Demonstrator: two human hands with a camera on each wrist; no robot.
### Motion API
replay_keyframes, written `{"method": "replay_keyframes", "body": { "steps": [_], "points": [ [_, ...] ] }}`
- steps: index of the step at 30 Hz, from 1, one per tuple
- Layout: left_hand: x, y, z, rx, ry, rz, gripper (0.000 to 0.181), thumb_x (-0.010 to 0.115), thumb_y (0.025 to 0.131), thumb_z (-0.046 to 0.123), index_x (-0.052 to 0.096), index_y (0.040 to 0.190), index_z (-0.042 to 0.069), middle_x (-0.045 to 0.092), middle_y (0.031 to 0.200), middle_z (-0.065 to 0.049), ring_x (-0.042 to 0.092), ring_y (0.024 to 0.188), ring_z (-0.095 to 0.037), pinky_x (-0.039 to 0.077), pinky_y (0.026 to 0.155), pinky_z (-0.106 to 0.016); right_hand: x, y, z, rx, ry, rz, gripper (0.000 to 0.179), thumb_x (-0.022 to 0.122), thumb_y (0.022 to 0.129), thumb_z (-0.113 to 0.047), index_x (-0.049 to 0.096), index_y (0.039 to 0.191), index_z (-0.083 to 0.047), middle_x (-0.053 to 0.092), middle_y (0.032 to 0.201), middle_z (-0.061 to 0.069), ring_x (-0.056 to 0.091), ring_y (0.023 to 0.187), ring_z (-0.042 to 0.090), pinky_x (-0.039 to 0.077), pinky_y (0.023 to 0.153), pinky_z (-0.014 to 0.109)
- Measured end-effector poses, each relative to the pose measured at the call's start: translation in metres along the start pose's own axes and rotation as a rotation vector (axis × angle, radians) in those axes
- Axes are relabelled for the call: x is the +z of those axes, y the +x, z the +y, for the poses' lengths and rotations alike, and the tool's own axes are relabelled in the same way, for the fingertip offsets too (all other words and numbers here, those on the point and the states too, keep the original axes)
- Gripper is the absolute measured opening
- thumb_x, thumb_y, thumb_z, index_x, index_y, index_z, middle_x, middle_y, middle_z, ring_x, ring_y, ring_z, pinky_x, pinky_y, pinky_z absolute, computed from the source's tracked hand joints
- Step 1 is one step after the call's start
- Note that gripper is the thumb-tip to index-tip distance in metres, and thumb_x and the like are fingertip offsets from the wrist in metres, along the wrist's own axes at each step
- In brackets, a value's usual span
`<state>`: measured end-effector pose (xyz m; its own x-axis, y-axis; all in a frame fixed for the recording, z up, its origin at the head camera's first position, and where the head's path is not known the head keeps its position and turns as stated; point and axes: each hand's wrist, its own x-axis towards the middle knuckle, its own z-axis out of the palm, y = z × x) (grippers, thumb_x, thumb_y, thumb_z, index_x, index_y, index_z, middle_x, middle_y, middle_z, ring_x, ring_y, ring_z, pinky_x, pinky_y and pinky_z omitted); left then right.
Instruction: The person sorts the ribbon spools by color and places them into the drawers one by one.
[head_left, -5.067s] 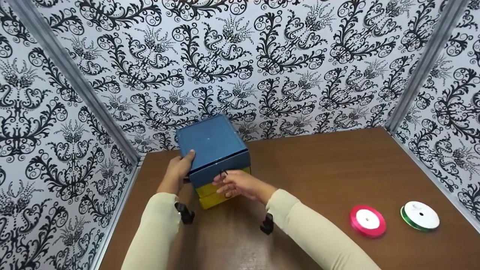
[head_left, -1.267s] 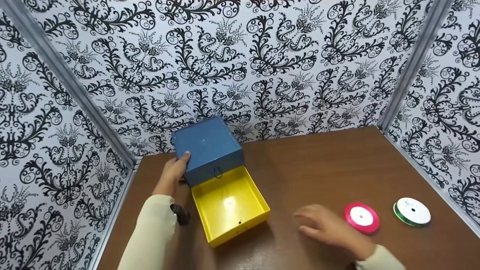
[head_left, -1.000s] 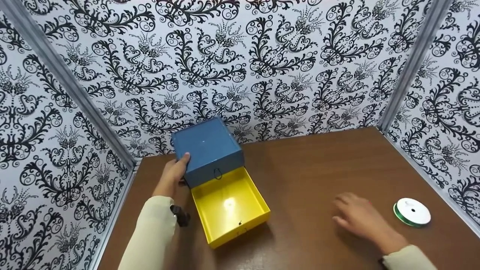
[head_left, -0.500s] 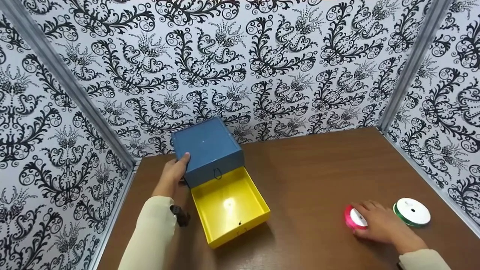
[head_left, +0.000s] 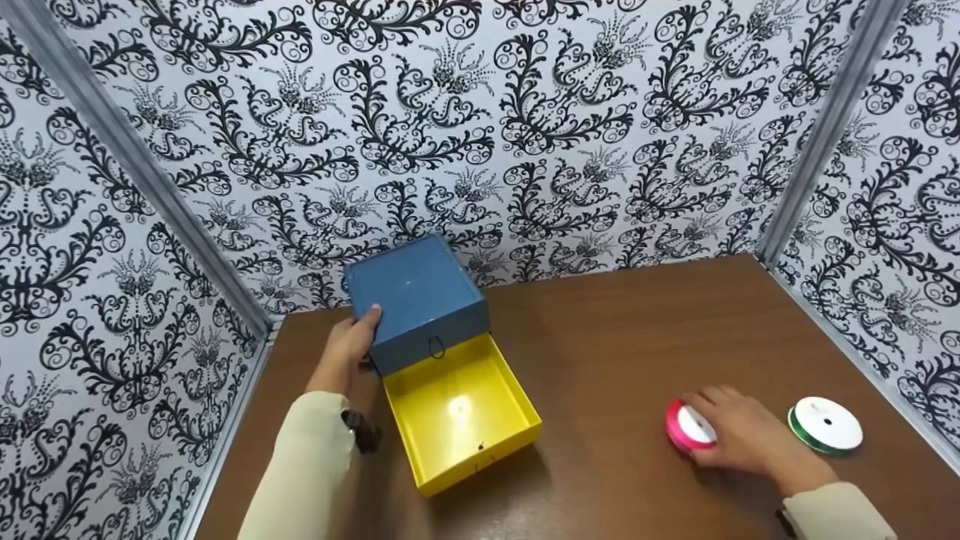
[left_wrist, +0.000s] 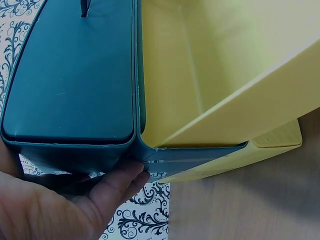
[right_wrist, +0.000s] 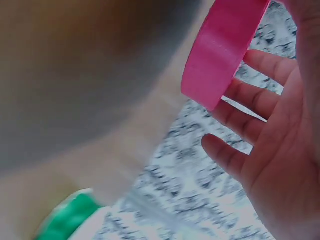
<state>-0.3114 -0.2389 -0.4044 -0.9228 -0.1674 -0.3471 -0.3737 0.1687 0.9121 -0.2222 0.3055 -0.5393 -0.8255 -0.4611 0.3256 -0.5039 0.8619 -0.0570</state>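
Observation:
A small drawer box stands at the left rear of the table, with its blue top drawer closed. Below that, a yellow drawer is pulled out, and its inside is bare. My left hand grips the box's left side, thumb over the top edge; in the left wrist view its fingers press the blue side wall. My right hand holds a pink ribbon spool by its edge. In the right wrist view the spool is tilted between thumb and fingers, with the thumb mostly hidden.
A green ribbon spool with a white face lies right of my right hand. The brown table meets patterned walls at the back and both sides. A black cord loop hangs on the blue drawer front.
The yellow drawer has come out since the oldest frame. My right hand has left the box, taken hold of the pink spool and shifted it slightly left. My left hand stays put.

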Motion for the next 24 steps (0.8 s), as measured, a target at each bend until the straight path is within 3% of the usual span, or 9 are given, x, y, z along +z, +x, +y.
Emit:
{"method": "replay_keyframes", "body": {
  "steps": [4, 6, 13, 24],
  "points": [
    [0.0, -0.001, 0.0, 0.004, -0.001, 0.007, 0.081, 0.047, 0.087, 0.06, 0.024, 0.144, 0.007, 0.04, 0.135, -0.018, 0.043, 0.12, -0.034, 0.037, 0.095, -0.052, -0.012, 0.026, -0.018, -0.086, -0.013, 0.049, 0.075, 0.079, 0.05, -0.048, 0.062, 0.114, -0.012, 0.057, 0.104, 0.002, 0.051, 0.099, 0.023, 0.046, 0.076, 0.045],
    [0.0, 0.002, 0.002, 0.006, 0.041, 0.03, 0.082, 0.045, 0.089, 0.058, 0.021, 0.145, 0.003, 0.038, 0.136, -0.022, 0.043, 0.12, -0.036, 0.037, 0.096, -0.05, -0.019, 0.038, -0.028, -0.133, -0.016, 0.053, 0.075, 0.078, 0.05, -0.047, 0.061, 0.116, -0.013, 0.056, 0.105, 0.002, 0.05, 0.101, 0.024, 0.044, 0.08, 0.045],
    [0.0, 0.005, 0.006, -0.036, 0.036, 0.034, 0.078, 0.044, 0.091, 0.055, 0.019, 0.146, 0.005, 0.039, 0.137, -0.019, 0.042, 0.12, -0.033, 0.037, 0.098, -0.049, -0.04, 0.078, -0.061, -0.341, -0.048, 0.084, 0.075, 0.077, 0.051, -0.045, 0.06, 0.116, -0.011, 0.056, 0.107, 0.007, 0.05, 0.102, 0.028, 0.041, 0.085, 0.048],
    [0.001, 0.003, 0.002, -0.011, 0.014, 0.03, 0.078, 0.045, 0.09, 0.055, 0.023, 0.144, 0.003, 0.043, 0.134, -0.019, 0.046, 0.117, -0.033, 0.038, 0.097, -0.048, -0.059, 0.128, -0.111, -0.517, -0.175, -0.04, 0.079, 0.075, 0.057, -0.052, 0.052, 0.124, -0.016, 0.055, 0.114, 0.008, 0.046, 0.108, 0.03, 0.036, 0.094, 0.047]
  ]
}}
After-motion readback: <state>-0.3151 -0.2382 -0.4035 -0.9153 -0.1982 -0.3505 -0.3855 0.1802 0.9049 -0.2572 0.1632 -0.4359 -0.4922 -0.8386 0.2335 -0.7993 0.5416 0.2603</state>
